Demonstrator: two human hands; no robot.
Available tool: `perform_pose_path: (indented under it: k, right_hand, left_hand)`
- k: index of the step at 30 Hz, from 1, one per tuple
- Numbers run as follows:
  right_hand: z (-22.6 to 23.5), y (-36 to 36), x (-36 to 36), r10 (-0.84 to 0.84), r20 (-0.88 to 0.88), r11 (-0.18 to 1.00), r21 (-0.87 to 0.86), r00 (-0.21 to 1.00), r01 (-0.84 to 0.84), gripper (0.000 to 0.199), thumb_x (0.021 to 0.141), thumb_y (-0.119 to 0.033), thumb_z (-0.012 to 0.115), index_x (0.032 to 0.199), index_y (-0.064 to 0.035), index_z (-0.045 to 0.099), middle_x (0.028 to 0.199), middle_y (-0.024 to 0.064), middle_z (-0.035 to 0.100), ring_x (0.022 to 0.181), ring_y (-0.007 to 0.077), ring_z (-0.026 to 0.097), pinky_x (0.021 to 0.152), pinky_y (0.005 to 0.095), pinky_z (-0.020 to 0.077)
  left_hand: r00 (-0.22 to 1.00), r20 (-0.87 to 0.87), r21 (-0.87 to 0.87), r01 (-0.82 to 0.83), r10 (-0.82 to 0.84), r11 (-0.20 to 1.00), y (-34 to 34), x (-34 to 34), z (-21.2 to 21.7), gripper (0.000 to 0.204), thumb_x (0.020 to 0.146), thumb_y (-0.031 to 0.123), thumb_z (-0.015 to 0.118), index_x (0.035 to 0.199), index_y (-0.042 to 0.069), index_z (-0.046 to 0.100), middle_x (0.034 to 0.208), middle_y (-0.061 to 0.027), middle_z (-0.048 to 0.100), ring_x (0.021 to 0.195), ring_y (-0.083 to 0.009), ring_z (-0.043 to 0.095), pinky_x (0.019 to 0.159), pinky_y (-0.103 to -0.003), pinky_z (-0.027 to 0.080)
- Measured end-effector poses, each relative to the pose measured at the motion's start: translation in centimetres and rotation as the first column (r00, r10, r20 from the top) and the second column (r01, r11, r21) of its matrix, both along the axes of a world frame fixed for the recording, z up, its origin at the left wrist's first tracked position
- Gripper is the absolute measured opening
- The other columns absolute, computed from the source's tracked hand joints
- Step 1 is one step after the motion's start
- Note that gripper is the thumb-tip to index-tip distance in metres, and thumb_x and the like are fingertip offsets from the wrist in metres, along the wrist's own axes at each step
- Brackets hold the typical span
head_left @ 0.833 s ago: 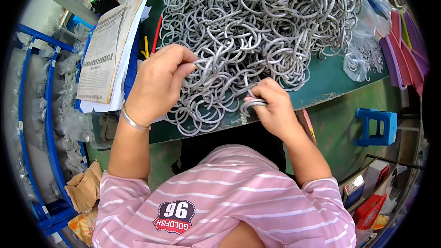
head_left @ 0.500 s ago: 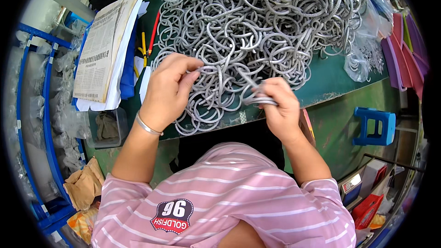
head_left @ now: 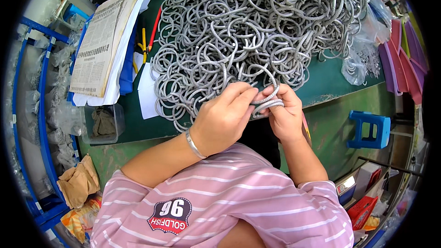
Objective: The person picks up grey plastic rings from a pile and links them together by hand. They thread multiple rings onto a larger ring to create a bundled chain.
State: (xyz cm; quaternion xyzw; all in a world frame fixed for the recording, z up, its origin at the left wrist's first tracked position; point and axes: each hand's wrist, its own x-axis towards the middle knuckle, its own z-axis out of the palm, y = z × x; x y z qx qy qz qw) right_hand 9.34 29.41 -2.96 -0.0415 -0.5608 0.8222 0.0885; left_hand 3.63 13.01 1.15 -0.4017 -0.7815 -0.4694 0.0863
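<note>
A big heap of grey braided cord rings, many of them C-shaped with loose ends, covers the table in front of me. My right hand is closed on a few of these grey cord rings at the heap's near edge; one curves up above the fingers. Beside it, my left hand is closed, its thumb and fingertips pinched together at the end of a grey cord ring. Its fingers partly hide what they pinch. The two hands are almost touching, close to my body.
Newspapers lie stacked on a blue holder at left. Near them are a red pencil, a yellow-handled tool and a clear bin. Clear plastic bags sit at the table's right end. A blue stool stands on the floor.
My left hand has moved right, from the heap's left part over to my right hand. The right hand stays near its place, still holding grey cord rings.
</note>
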Motion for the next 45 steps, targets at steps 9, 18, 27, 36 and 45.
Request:
perform_pose_path:
  k: [9, 18, 27, 36, 45]
  right_hand:
    - [0.4, 0.0, -0.3, -0.101, -0.128, 0.873, 0.465, 0.987, 0.149, 0.013, 0.087, -0.001, 0.060, 0.100, -0.0002, 0.065, 0.099, 0.0063, 0.058, 0.074, 0.0092, 0.057, 0.065, 0.0212, 0.0469]
    - [0.2, -2.4, -1.5, -0.232, -0.300, 0.812, 0.464, 0.925, 0.354, 0.023, 0.085, 0.010, 0.054, 0.105, 0.0015, 0.060, 0.092, 0.0119, 0.065, 0.081, 0.0174, 0.065, 0.072, 0.0258, 0.0515]
    - [2.0, -1.6, -1.2, -0.108, -0.449, 0.511, 0.741, 0.887, 0.437, 0.024, 0.073, 0.010, 0.062, 0.093, -0.0023, 0.064, 0.104, 0.0185, 0.062, 0.089, 0.0250, 0.062, 0.074, 0.0332, 0.0495]
    - [1.3, -1.3, -0.1, -0.099, -0.090, 0.979, -0.185, 0.991, 0.081, 0.018, 0.085, 0.004, 0.060, 0.072, -0.0024, 0.050, 0.083, 0.0090, 0.057, 0.070, 0.0135, 0.058, 0.060, 0.0269, 0.0506]
    - [1.8, -5.2, -3.3, -0.067, 0.093, 0.703, 0.711, 0.993, -0.019, 0.026, 0.077, -0.018, 0.076, 0.077, 0.0019, 0.060, 0.070, 0.0138, 0.060, 0.062, 0.0246, 0.057, 0.057, 0.0327, 0.0454]
  left_hand:
    - [0.990, 0.133, 0.084, 0.037, -0.048, 0.996, 0.6, -0.9, -1.1, 0.018, 0.087, -0.001, 0.059, 0.104, -0.003, 0.057, 0.079, -0.0097, 0.065, 0.062, -0.0147, 0.062, 0.058, -0.024, 0.050]
    - [0.745, 0.648, 0.369, -0.127, -0.157, 0.921, 0.5, -0.6, -0.2, 0.011, 0.094, 0.008, 0.052, 0.099, -0.001, 0.047, 0.081, -0.0084, 0.068, 0.053, -0.0060, 0.054, 0.049, -0.021, 0.044]
    - [0.841, 0.535, 0.193, -0.030, -0.079, 0.981, -0.7, -0.2, 0.5, 0.010, 0.088, 0.007, 0.061, 0.085, 0.000, 0.054, 0.066, -0.0045, 0.060, 0.056, -0.0098, 0.060, 0.050, -0.022, 0.046]
    - [0.726, 0.537, 0.650, -0.029, -0.431, 0.760, -7.1, 1.4, 0.2, 0.011, 0.090, 0.001, 0.054, 0.082, 0.002, 0.046, 0.078, -0.0106, 0.059, 0.067, -0.0149, 0.056, 0.064, -0.027, 0.047]
    - [0.919, 0.191, 0.161, -0.375, 0.344, 0.913, -6.1, -4.1, 0.0, 0.015, 0.088, 0.007, 0.060, 0.099, 0.001, 0.068, 0.090, -0.0089, 0.064, 0.081, -0.0188, 0.061, 0.075, -0.027, 0.046]
